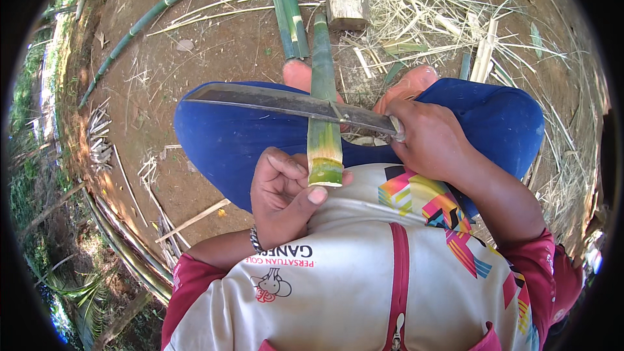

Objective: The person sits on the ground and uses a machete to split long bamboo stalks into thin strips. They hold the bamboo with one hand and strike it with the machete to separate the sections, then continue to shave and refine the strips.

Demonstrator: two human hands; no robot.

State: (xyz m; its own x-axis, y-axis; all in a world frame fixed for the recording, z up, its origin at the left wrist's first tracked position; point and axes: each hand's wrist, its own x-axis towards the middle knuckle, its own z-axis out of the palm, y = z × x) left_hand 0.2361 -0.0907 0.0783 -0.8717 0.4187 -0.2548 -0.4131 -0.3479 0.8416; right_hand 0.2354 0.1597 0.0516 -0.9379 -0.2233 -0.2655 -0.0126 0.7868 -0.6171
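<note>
One held split-bamboo piece point(324, 142) extends lengthwise forward from the left hand point(279, 188), whose fingers grip its near end; one machete point(253, 99), clenched in the right hand point(432, 140), points leftward across it beyond those fingers.

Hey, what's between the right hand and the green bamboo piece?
Part of the knife: in the head view, its blade runs from beside the right hand across the bamboo piece.

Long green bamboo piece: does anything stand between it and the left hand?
Nothing visible: the left hand holds the green bamboo piece by its near end. The long grey-bladed knife crosses farther up.
</note>
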